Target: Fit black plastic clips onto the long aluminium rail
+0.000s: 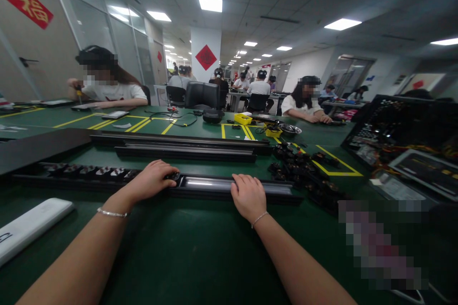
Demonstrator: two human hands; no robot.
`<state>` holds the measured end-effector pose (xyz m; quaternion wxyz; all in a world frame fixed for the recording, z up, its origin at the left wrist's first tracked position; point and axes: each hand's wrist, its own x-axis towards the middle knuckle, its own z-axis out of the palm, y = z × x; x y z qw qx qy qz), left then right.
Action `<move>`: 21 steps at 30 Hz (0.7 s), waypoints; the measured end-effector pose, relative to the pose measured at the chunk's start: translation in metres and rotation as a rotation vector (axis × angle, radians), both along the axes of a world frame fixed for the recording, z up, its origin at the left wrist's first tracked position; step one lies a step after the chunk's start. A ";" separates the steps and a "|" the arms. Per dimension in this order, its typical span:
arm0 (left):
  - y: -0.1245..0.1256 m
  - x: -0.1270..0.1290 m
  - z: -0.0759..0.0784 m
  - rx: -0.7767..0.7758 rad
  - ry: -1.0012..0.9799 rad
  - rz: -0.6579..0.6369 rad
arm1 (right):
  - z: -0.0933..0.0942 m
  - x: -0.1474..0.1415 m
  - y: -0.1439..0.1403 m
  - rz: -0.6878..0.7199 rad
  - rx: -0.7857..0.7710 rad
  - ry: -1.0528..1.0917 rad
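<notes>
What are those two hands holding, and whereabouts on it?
Both rest on the nearest long black rail. The left hand covers a small black part sitting in it near the middle; the right hand lies flat further right. Nothing is lifted.

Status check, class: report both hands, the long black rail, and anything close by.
Left hand pressing a small black part onto the long black rail. Right hand flat on rail. Pile of black parts right.

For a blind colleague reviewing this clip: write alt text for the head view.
Two bare hands rest on a long black rail lying across a green table: the left hand presses a small black part into it, the right hand lies flat on it. More rails and loose black parts lie behind; other seated people work beyond.
</notes>
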<state>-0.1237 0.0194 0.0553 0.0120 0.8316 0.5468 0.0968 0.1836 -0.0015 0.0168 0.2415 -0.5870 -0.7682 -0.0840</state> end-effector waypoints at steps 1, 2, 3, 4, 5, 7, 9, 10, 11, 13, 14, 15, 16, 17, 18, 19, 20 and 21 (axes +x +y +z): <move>0.000 0.000 0.000 -0.001 -0.007 0.000 | 0.000 0.000 0.000 0.002 0.001 -0.004; 0.000 0.000 0.000 0.000 -0.012 0.001 | 0.000 0.000 0.000 0.002 0.002 -0.008; -0.001 0.001 0.000 0.001 -0.016 0.002 | 0.000 0.000 0.000 0.002 0.003 -0.012; -0.001 0.003 0.000 0.004 -0.018 0.003 | 0.000 0.000 0.000 -0.001 0.004 -0.017; -0.001 0.005 0.000 0.007 -0.019 0.002 | 0.000 0.000 0.000 -0.003 0.004 -0.021; -0.002 0.011 0.000 0.016 -0.017 -0.006 | -0.001 0.000 0.001 -0.008 0.007 -0.025; -0.002 0.018 0.001 0.018 -0.017 -0.014 | -0.002 0.000 0.001 -0.008 0.015 -0.023; -0.002 0.020 0.001 0.015 -0.018 -0.015 | -0.002 0.000 0.001 -0.007 0.019 -0.019; -0.002 0.022 0.002 0.011 -0.020 -0.014 | -0.002 0.000 0.001 -0.005 0.021 -0.016; -0.002 0.023 0.002 -0.002 -0.028 -0.010 | -0.002 0.000 0.001 -0.001 0.020 -0.008; -0.002 0.023 0.002 -0.009 -0.035 -0.009 | -0.002 0.000 0.000 0.000 0.018 -0.005; -0.002 0.022 0.002 -0.016 -0.044 -0.008 | -0.002 0.000 0.000 0.000 0.018 -0.003; -0.002 0.022 0.002 -0.022 -0.051 -0.006 | -0.002 0.000 0.000 -0.001 0.018 -0.003; -0.002 0.022 0.002 -0.026 -0.057 -0.003 | -0.002 0.000 0.000 -0.003 0.018 -0.005; -0.003 0.022 0.002 -0.029 -0.061 0.001 | -0.002 0.000 0.000 -0.005 0.017 -0.009; -0.003 0.022 0.002 -0.031 -0.062 0.004 | -0.002 0.000 0.000 -0.008 0.014 -0.015; -0.004 0.022 0.002 -0.033 -0.061 0.007 | -0.002 0.000 0.000 -0.012 0.011 -0.023; -0.004 0.023 0.002 -0.035 -0.059 0.010 | -0.002 0.000 0.000 -0.015 0.007 -0.031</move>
